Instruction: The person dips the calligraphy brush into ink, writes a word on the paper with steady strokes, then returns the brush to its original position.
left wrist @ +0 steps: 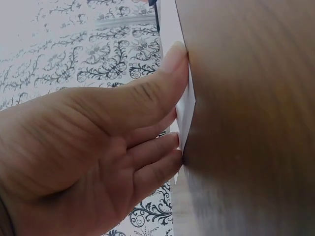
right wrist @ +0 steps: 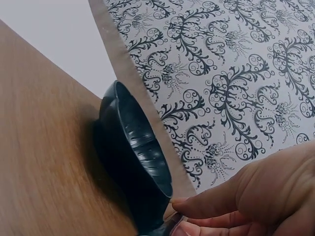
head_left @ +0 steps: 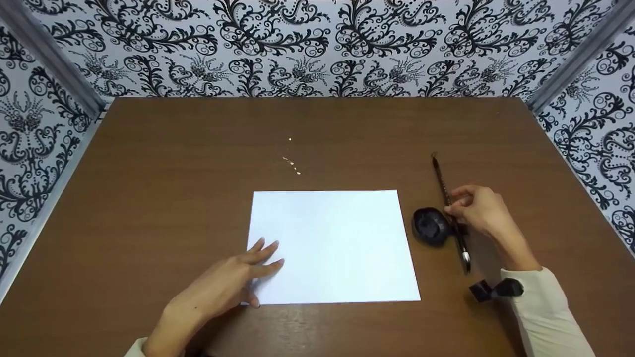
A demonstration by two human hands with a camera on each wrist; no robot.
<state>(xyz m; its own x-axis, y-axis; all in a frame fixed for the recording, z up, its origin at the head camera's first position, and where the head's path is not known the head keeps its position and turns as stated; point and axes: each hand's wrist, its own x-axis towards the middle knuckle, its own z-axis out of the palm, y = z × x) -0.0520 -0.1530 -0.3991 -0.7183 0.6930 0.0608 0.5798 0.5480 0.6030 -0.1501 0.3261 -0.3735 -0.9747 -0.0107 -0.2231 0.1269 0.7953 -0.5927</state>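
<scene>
A blank white sheet of paper (head_left: 337, 243) lies on the brown table. My left hand (head_left: 223, 282) rests on its lower left corner, fingers spread; in the left wrist view the thumb and fingertips touch the paper (left wrist: 186, 115) along its edge. To the right, thumb and fingers of my right hand (head_left: 483, 210) pinch the middle of a dark brush (head_left: 440, 178) with a loop at its far end and a silver ferrule near its dark tip. Beside it stands a small black scalloped dish (head_left: 430, 226). The right wrist view shows the dish (right wrist: 135, 142) hollow, the brush mostly hidden.
Several small pale specks (head_left: 291, 163) lie on the table (head_left: 173, 163) beyond the sheet. Walls with a black scroll pattern (head_left: 278, 44) stand behind and at both sides. A black strapped device (head_left: 496, 289) sits at the right sleeve.
</scene>
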